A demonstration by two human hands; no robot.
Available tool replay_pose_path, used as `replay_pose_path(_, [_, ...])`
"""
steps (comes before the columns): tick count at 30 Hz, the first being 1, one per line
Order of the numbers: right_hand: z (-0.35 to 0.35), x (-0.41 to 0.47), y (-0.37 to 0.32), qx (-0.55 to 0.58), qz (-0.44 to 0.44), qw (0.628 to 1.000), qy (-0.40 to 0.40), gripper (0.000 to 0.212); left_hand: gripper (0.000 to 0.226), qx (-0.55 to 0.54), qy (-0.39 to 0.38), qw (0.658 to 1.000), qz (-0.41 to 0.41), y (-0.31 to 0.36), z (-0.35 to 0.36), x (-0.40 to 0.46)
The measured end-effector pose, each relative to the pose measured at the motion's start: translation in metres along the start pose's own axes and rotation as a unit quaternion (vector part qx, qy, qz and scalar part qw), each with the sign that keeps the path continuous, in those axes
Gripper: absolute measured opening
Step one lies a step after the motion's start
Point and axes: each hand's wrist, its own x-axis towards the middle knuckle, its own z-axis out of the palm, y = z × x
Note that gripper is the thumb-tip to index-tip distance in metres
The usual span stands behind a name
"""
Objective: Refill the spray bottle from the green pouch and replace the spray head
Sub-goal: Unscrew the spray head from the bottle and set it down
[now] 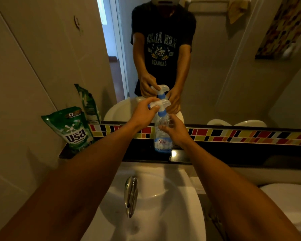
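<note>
Spray bottle upright on dark ledge behind basin, just in front of mirror; clear body, blue-and-white label low on front, base touching ledge. Liquid level not readable through plastic. Spray head seated on neck: white trigger top, blue collar beneath, nozzle pointing left.

Left hand wrapped over top of spray head, thumb along near side, fingers curled around far side; firm grasp on head. Right hand closed around upper body of bottle just under collar, fingertips pressed on near face of clear plastic; steadying grasp on bottle. Both forearms reaching in from lower corners, meeting at bottle.

Green pouch standing at left end of same ledge, well apart from bottle, leaning back against tiled wall; white lettering on front, top crumpled. Whether opened or sealed not discernible.

Strip of multicoloured mosaic tiles running along wall between ledge and mirror, passing behind bottle. Mirror above, showing reflection of person in dark printed T-shirt, reflected hands on reflected bottle, reflected pouch at left, doorway behind.

White washbasin directly below ledge, near edge of view; chrome tap mounted at centre back, spout pointing toward viewer. White rounded fixture at lower right, beside basin, only partly in view. Lighting dim and yellowish.
</note>
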Motion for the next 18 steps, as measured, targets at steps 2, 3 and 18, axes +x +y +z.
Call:
replay_pose_path(2, [-0.001,-0.001,-0.005,0.008,0.008,1.0,-0.008,0.047,0.033,-0.002,0.0,1.0,-0.005,0.004,-0.004,0.001])
replay_pose_path(3, [-0.001,-0.002,-0.008,0.007,0.01,1.0,-0.01,0.046,0.033,-0.002,0.0,1.0,-0.006,0.007,-0.006,0.002])
replay_pose_path(18, [0.005,-0.035,-0.039,-0.037,0.014,0.999,0.032,0.033,0.034,0.003,0.056,0.997,0.045,0.046,-0.072,0.016])
